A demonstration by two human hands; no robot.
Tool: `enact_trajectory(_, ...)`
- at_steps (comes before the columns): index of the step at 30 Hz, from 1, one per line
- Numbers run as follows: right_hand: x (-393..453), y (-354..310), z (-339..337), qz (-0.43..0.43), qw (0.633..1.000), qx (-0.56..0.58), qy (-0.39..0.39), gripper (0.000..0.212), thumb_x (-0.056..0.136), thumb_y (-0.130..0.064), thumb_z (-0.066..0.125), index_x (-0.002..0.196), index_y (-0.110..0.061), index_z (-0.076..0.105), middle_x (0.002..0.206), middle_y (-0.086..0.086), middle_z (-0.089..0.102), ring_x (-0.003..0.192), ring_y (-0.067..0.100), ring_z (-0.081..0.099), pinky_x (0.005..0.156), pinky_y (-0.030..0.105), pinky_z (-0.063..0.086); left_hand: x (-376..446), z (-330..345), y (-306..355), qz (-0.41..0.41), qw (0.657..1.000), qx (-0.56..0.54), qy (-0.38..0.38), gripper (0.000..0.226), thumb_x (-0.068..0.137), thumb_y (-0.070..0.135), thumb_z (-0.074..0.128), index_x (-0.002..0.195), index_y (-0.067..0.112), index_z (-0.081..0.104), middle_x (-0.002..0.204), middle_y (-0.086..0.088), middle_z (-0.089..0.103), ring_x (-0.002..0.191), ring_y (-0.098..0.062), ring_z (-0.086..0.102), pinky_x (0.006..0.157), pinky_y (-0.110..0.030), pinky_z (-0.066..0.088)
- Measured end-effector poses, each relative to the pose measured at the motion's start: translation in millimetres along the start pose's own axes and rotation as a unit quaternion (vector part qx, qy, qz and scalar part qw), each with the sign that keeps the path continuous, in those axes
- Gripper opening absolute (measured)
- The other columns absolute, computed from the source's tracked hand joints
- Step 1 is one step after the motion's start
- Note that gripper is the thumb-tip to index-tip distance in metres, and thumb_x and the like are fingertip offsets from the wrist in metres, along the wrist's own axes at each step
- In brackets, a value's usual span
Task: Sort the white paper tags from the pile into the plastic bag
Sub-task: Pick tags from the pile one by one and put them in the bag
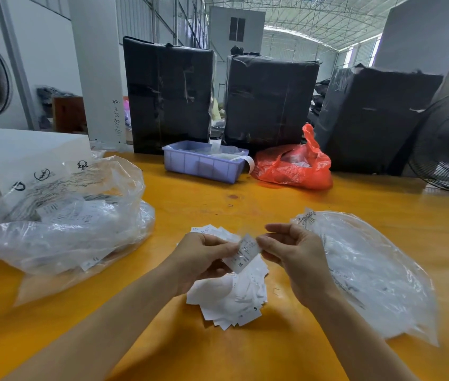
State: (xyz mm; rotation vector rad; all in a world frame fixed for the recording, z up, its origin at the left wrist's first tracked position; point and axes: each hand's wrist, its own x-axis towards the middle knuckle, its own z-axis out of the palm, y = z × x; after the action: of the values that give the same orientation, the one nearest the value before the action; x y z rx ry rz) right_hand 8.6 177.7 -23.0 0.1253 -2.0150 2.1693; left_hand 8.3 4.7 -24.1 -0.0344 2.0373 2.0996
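A white paper tag (245,253) marked "M" is pinched between both hands above the pile of tags (234,295) on the orange worktop (218,199). It is gripped by the left hand's (204,257) fingers on one edge and by the right hand's (292,251) fingers on the other. The clear plastic bag (369,270) is seen just right of the hands.
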Motion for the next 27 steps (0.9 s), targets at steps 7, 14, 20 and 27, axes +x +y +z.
enact_trajectory(7, -3, -1, 2, -0.089, 0.988, -0.128, 0.018, 0.019, 0.075, -0.003, 0.076, 0.086, -0.015, 0.066, 0.077, 0.007, 0.07, 0.068, 0.013, 0.069, 0.061, 0.021, 0.054, -1, -9, 5, 0.065, 0.992, 0.104, 0.01, 0.012, 0.077, 0.018, 0.077, 0.076, 0.006, 0.074, 0.058, -0.001, 0.067, 0.044, -0.006, 0.053, 0.044, -0.017, 0.041)
enact_trajectory(14, 15, -14, -38, -0.23, 0.898, -0.344, 0.149, 0.016, 0.081, -0.006, 0.068, 0.087, -0.02, 0.068, 0.076, -0.001, 0.067, 0.071, 0.017, 0.065, 0.072, 0.011, 0.046, -11, -88, 55, 0.275, 0.843, 0.253, 0.386, 0.018, 0.08, 0.019, 0.074, 0.092, 0.005, 0.071, 0.079, -0.008, 0.071, 0.061, -0.013, 0.067, 0.056, -0.025, 0.055)
enact_trajectory(20, 61, 18, -126, 0.057, 0.804, -0.577, 0.134, 0.016, 0.085, -0.004, 0.061, 0.098, 0.002, 0.067, 0.094, 0.024, 0.064, 0.089, 0.041, 0.059, 0.08, 0.042, 0.049, -25, -176, 42, 0.144, 0.699, 0.377, 0.59, 0.018, 0.09, 0.009, 0.059, 0.093, -0.005, 0.07, 0.09, -0.026, 0.069, 0.082, -0.04, 0.064, 0.065, -0.037, 0.046)
enact_trajectory(27, 33, 9, -111, 0.048, 0.788, -0.596, 0.147, 0.003, 0.078, -0.018, 0.074, 0.075, -0.016, 0.074, 0.087, 0.01, 0.071, 0.083, 0.028, 0.062, 0.065, 0.029, 0.039, -6, -183, 20, 0.078, 0.65, 0.49, 0.576, 0.025, 0.083, 0.003, 0.059, 0.104, -0.01, 0.06, 0.106, -0.033, 0.055, 0.097, -0.049, 0.049, 0.075, -0.053, 0.048)
